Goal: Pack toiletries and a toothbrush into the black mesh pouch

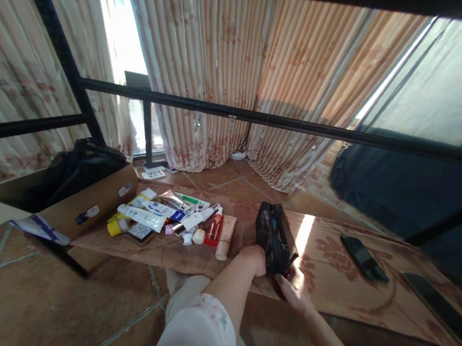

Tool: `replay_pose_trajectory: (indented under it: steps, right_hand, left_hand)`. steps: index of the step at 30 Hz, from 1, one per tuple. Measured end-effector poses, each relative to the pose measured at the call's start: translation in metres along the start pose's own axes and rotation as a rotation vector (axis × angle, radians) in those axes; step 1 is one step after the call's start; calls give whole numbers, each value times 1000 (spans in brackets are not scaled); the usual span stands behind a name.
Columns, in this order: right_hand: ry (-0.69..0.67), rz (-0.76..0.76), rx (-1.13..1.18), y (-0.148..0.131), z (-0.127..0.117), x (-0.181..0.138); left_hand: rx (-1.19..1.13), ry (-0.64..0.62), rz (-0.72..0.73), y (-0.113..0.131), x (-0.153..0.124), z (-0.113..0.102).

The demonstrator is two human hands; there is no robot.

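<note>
A black mesh pouch (277,237) lies on the brown patterned cloth in front of me, with its top parted and some blue showing inside. My left hand (257,259) is closed at the pouch's near left edge; most of its fingers are hidden. Below the near end, my right hand (296,291) curls around a dark reddish object (281,287), mostly covered by the fingers. Left of the pouch lies a beige tube (226,238) beside a red pump bottle (214,228). A white-and-blue tube (142,217) and several other cosmetics are heaped farther left.
A cardboard box (89,204) with a black bag (83,163) in it stands at the left end. A phone (364,259) and another dark flat device (441,305) lie to the right. A black metal bar (216,108) crosses ahead, before curtains (209,48).
</note>
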State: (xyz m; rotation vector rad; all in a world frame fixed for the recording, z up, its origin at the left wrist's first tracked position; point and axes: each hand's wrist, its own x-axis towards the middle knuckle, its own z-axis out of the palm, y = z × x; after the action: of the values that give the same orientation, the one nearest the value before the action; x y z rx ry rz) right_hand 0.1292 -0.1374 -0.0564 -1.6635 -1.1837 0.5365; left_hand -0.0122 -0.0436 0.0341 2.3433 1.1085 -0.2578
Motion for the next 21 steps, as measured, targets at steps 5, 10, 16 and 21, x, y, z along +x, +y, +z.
replay_pose_trajectory:
  steps: [5,10,16,21]
  right_hand:
    - [19,20,8,1,3,-3]
    - [-11,39,83,2,-1,4]
    - [-40,82,73,10,-7,9]
    - [-18,152,163,17,-10,11]
  left_hand:
    - [45,-38,5,1,-4,-3]
    - [37,-40,11,-2,-6,-5]
    - [23,-22,-1,-1,-8,-8]
    - [39,-16,-9,0,-9,-7]
